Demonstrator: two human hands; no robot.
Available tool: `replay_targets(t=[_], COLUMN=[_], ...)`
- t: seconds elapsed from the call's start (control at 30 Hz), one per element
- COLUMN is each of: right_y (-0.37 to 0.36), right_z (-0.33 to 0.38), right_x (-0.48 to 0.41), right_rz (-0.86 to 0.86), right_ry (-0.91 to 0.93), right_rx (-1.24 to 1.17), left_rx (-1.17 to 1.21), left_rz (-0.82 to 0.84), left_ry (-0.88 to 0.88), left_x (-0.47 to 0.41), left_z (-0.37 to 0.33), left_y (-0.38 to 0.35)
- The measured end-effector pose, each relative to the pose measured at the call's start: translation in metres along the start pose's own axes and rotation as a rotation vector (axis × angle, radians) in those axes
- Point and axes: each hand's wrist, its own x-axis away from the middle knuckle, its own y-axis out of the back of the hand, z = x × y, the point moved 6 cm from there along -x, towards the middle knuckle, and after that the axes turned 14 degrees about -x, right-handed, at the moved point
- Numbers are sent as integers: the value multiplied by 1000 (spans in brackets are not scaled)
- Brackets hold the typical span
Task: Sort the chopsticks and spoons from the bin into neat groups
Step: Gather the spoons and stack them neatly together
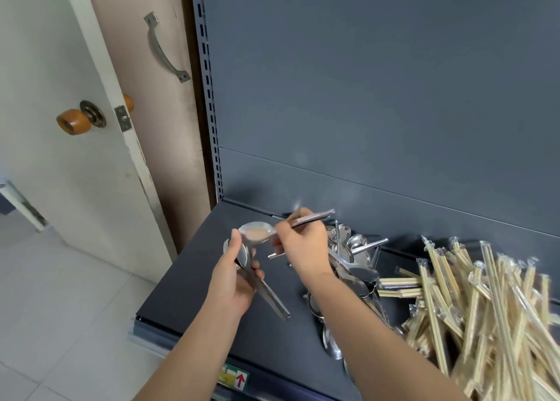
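Gripping a bundle of spoons (261, 285) in the left hand (233, 279); pinching a single spoon (256, 233) in the right hand (304, 247). Right of that hand: loose spoons (353, 260), then wrapped chopsticks (485, 303).

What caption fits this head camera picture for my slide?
The left hand grips stacked metal spoons, the right hand holds one more spoon, wrapped chopsticks piled nearby.

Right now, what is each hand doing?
Left hand: grips a stack of spoons.
Right hand: pinches a spoon.
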Motion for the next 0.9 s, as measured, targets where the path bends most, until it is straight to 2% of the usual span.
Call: replay_targets(t=[0.07, 0.13, 0.2, 0.3, 0.37, 0.5, 0.57, 0.67, 0.73, 0.8, 0.9], right_y=[-7, -14, -16, -15, -9, 21, 43, 77, 96, 110, 118], right_z=[2, 3, 3, 4, 4, -8, -19, -25, -32, -43, -50], right_x=[15, 31, 40, 47, 48, 28, 15, -5, -10, -13, -16], right_rz=[55, 106, 188, 407, 533, 629, 558, 256, 111, 71, 56], right_ry=[100, 207, 298, 493, 448, 77, 1, 102, 50, -50, -78], right_rx=[212, 380, 488, 678, 730, 862, 907, 1077, 1223, 1326, 1371], left_rx=[31, 80, 89, 67, 21, 6, 47, 33, -1, -33, -46], left_rz=[130, 161, 132, 113, 91, -10, -21, -17, -13, -3, 2], left_ry=[1, -5, -15, 49, 75, 89, 121, 137, 140, 142, 149], left_x=[1, 0, -4, -9, -11, -9, -8, -7, -6, -4, -7], left_z=[1, 6, 10, 14, 17, 18, 21, 27, 30, 32, 34], left_y=[-12, -17, -16, -13, -12, -13, -16, -20, -23, -27, -28])
